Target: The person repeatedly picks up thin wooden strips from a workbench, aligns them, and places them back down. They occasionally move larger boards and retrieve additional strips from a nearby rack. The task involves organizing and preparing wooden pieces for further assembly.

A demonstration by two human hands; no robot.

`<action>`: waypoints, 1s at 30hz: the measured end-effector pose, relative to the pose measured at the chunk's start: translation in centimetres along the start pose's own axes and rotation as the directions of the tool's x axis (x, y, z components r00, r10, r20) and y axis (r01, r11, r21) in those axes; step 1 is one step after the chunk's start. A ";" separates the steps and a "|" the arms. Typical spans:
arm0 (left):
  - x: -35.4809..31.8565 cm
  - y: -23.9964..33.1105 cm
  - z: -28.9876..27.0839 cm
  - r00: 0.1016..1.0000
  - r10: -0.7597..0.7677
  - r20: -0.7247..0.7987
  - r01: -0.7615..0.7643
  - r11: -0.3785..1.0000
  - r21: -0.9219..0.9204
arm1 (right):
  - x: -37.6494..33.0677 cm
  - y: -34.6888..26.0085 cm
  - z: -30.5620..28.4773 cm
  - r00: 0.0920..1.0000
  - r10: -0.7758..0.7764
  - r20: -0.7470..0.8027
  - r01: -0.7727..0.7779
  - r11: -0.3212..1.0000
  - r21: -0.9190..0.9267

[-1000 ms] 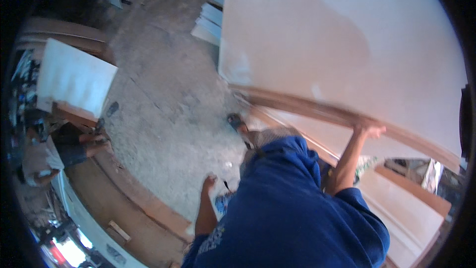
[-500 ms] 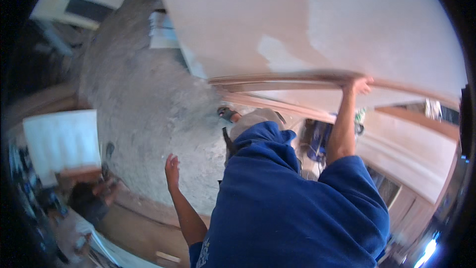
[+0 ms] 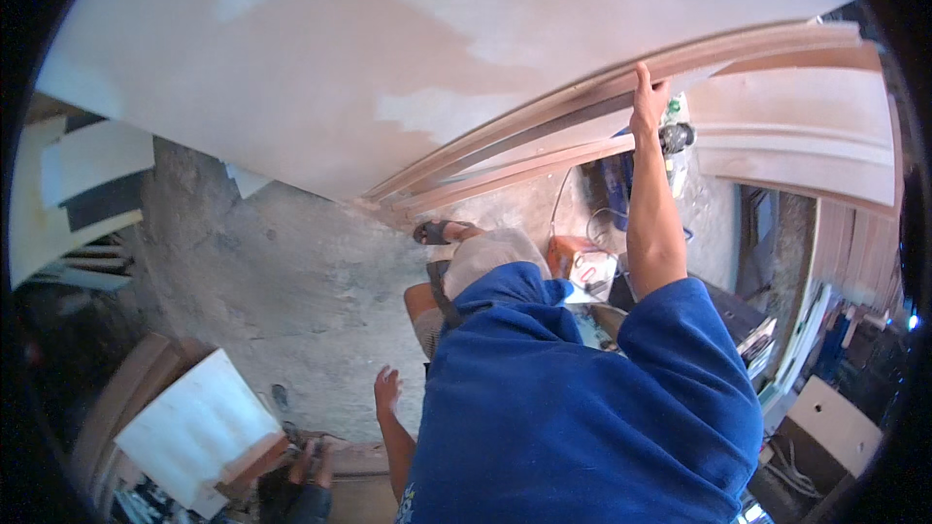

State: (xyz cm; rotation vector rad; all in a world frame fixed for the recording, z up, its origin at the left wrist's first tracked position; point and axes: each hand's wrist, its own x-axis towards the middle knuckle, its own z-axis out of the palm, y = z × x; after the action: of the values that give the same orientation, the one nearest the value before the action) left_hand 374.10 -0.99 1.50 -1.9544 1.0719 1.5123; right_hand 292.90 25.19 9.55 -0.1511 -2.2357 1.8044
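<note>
Balance looks like the weak point. Right hand has its grip closed over the wooden edge of a large pale panel, which stands tilted overhead, its lower corner down near the concrete floor. Left hand hangs loose and spread, grasping nothing (well apart from the board). With one hand on so wide a sheet, it could swing or slip, perhaps onto the sandalled foot just beside that corner.
</note>
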 end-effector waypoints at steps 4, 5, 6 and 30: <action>0.3 17.1 0.1 0.686 0.709 0.162 -0.711 0.606 0.357 | -6.0 -4.7 3.7 0.998 -0.063 0.031 0.057 0.986 0.159; -2.0 22.8 1.7 0.665 0.717 0.211 -0.747 0.633 0.203 | -7.6 -5.8 4.8 0.995 -0.101 0.014 0.099 0.988 0.123; -4.0 28.3 3.5 0.666 0.705 0.243 -0.746 0.617 0.250 | -9.4 -7.2 6.0 0.990 -0.139 0.003 0.138 0.987 0.087; -1.6 58.0 3.9 -0.399 0.917 0.023 -0.570 -0.268 0.777 | -37.7 -23.5 37.0 0.763 -0.355 0.541 0.359 0.928 0.102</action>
State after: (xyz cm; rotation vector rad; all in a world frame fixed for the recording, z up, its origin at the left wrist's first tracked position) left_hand 325.65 -32.47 8.25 -0.7380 3.5974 0.3499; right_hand 321.18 -24.15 20.09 0.8548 -2.3979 1.7694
